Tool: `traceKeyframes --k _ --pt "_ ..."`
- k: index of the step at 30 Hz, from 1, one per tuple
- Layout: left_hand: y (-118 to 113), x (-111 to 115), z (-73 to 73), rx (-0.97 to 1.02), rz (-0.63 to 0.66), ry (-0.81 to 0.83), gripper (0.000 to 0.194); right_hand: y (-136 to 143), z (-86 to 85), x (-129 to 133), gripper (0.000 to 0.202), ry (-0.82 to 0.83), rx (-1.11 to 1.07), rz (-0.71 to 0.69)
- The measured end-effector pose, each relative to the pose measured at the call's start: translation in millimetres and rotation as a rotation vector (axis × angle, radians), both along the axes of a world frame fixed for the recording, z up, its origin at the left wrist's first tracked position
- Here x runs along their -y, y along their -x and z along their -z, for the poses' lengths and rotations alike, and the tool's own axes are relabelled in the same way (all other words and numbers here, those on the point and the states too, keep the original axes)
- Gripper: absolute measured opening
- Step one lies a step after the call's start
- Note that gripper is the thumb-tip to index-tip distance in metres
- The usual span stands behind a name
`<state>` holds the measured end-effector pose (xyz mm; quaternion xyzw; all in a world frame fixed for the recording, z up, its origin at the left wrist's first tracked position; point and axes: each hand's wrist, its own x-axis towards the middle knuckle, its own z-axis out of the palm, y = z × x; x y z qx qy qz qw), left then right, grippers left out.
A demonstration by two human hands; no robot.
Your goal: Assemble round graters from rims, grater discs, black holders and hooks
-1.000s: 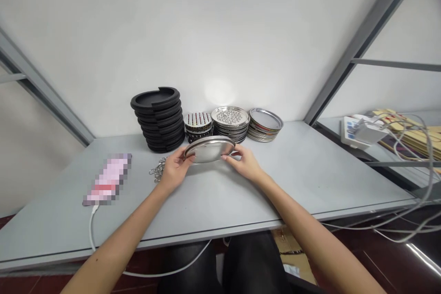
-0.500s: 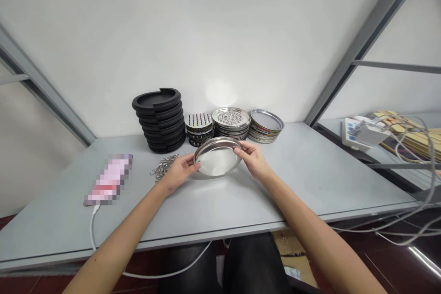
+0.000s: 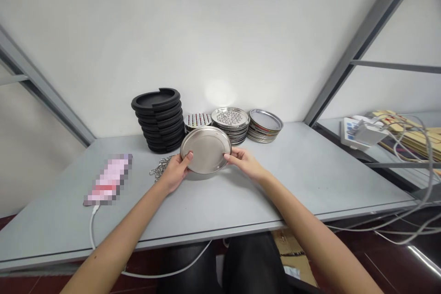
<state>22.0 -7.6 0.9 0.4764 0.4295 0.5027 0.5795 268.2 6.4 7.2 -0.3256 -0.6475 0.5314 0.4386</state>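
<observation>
Behind everything we see the pale wall [image 3: 220, 32], and before it the grey table [image 3: 310, 188] that bears the work. At its back edge, left of centre, stands the tall stack of black rings [image 3: 160, 124], leaning slightly. To its right come a stack of round metal plates with pierced tops [image 3: 230, 121], a stack of flat-topped tins [image 3: 265, 125] and a smaller stack with a striped, slotted top [image 3: 197, 120]. A phone [image 3: 108, 179], blurred out, lies at the left, a white cable [image 3: 92, 227] plugged into its near end.

At the centre we find the round metal plate [image 3: 206, 150], apparently raised above the tabletop and tilted so that its smooth face meets our eye; it hides part of the striped stack. The left hand [image 3: 175, 173] grips its left edge and the right hand [image 3: 245, 164] its right edge, thumbs in front, fingers behind. Just beside the left hand lies a heap of small metal rings [image 3: 160, 167].

For a good hold, we judge, both pinches should sit opposite each other at the rim, light but even, so that the plate turns without slipping. We would tilt it slowly, let glare slide across the face, and lift the left wrist clear of the rings.
</observation>
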Motion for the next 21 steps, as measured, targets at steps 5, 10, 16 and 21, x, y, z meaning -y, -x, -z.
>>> traceKeyframes --k 5,10,16,21 --pt "2.4 -4.7 1.1 -0.12 -0.006 -0.204 0.055 -3.2 -3.2 0.6 0.035 -0.062 -0.104 0.093" --pt "2.8 -2.6 -4.5 -0.322 -0.019 -0.396 0.048 -5.9 5.0 -2.8 0.037 -0.174 -0.077 0.215" --pt "7.8 3.7 -6.9 -0.687 -0.114 -0.632 0.039 -5.3 3.2 3.6 0.027 -0.399 0.044 0.314" --pt "13.2 6.4 -8.9 -0.832 0.066 -0.798 0.046 -5.5 -4.2 14.8 0.024 -0.556 0.189 0.216"
